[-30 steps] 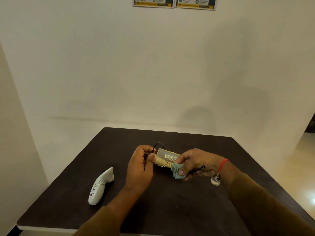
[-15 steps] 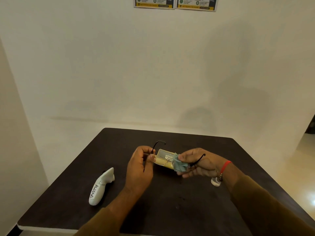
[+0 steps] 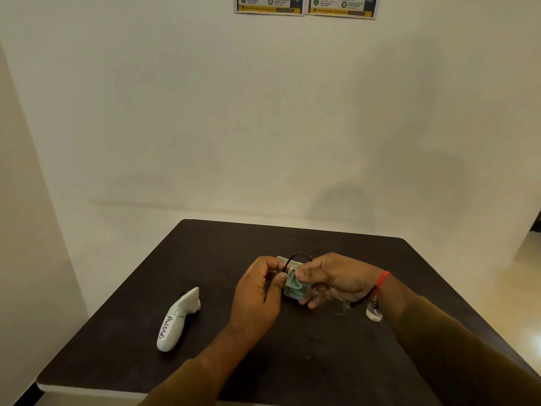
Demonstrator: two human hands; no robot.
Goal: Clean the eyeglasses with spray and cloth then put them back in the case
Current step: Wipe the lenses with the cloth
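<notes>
Two hands work close together above the middle of the dark tabletop (image 3: 292,361). At about eight o'clock from them lies a white controller (image 3: 178,319), flat on the tabletop and well apart. The left hand (image 3: 257,297) is curled shut, pinching one end of the eyeglasses (image 3: 336,306) between thumb and fingers, with a thin black temple arching up at twelve o'clock. The right hand (image 3: 333,279) is closed on a crumpled pale green cloth (image 3: 295,287), pressing it against the frame just beside the left thumb. A clear lens shows below the right palm. Behind the hands, mostly hidden, sits the case (image 3: 282,259). At four o'clock, beside the right wrist, stands a small white bottle (image 3: 374,313).
</notes>
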